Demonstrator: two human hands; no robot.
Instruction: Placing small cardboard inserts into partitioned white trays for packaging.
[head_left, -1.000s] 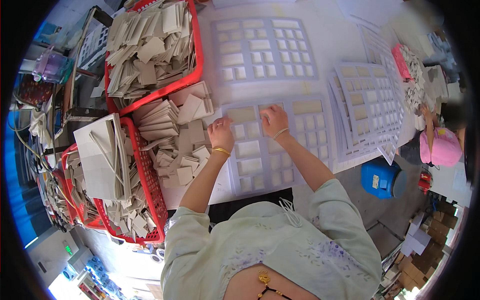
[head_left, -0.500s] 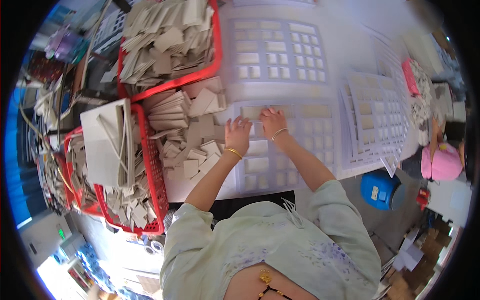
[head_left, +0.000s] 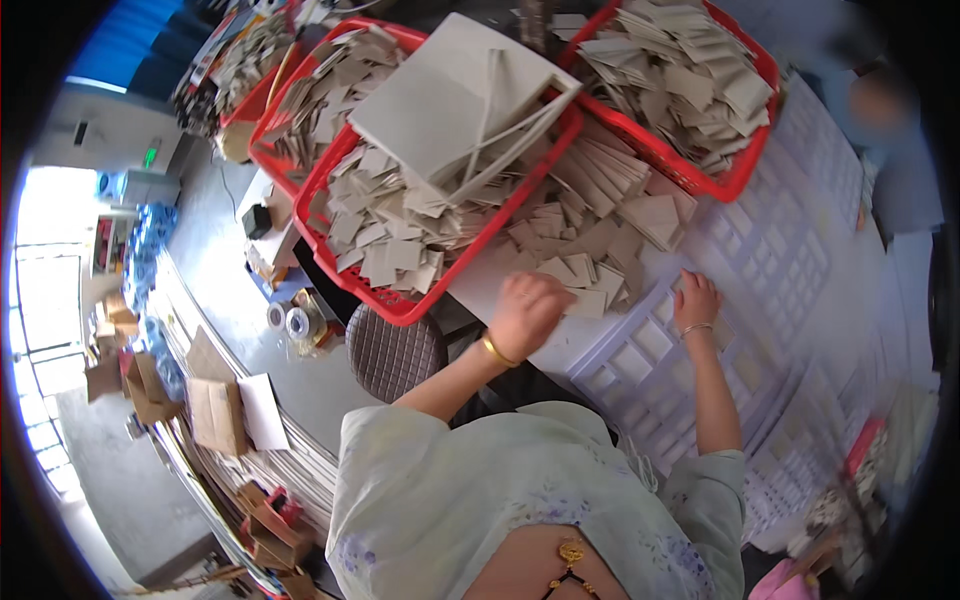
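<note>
My left hand [head_left: 530, 314], with a yellow bangle at the wrist, is raised off the table's near edge with its fingers curled in. Whatever it may hold is hidden. Close to it lies a pile of small grey cardboard pieces [head_left: 592, 285]. A white panel with rectangular cut-outs [head_left: 626, 330] rests on the table. On its far part lies my right hand [head_left: 697, 300], fingers stretched out and nothing seen in them. Left of the pile, a red basket [head_left: 398, 314] holds cardboard pieces, topped by large grey boards [head_left: 440, 95].
A second red basket [head_left: 735, 190] full of cardboard stands beyond the pile. More cut-out panels [head_left: 775, 235] spread to the right. A quilted stool [head_left: 395, 352] sits below the first basket, near tape rolls [head_left: 298, 322]. Pink clothing of another person [head_left: 785, 582] shows at lower right.
The view has swung left. My left hand has left the panel and moved toward the basket and pile, its fingers now curled. My right hand remains on the panel.
</note>
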